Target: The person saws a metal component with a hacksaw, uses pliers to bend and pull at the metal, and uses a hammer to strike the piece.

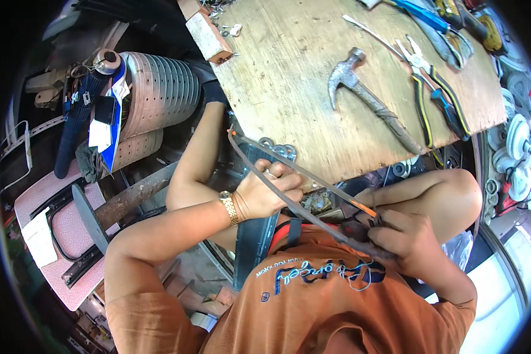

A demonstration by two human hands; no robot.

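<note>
A hacksaw with a grey curved frame (312, 221) and a thin blade (321, 184), orange at its end, slants across my lap. My right hand (401, 239) is closed around its handle end, fingers at the orange blade end. My left hand (265, 192), wearing a ring and a gold watch (228, 207), is curled under the frame, close to the blade. What its fingers hold is hidden. Below that hand, a dark blue metal channel (251, 251) leans between my legs. Round metal rings (284, 151) show beyond its upper end.
On the wooden tabletop (277, 76) lie a hammer (371, 100), pliers (425, 76), a screwdriver (448, 115) and a glove (454, 50). A brick-like block (209, 38) sits at its left corner. A perforated metal drum (162, 88) and a pink-topped stool (71, 230) stand left.
</note>
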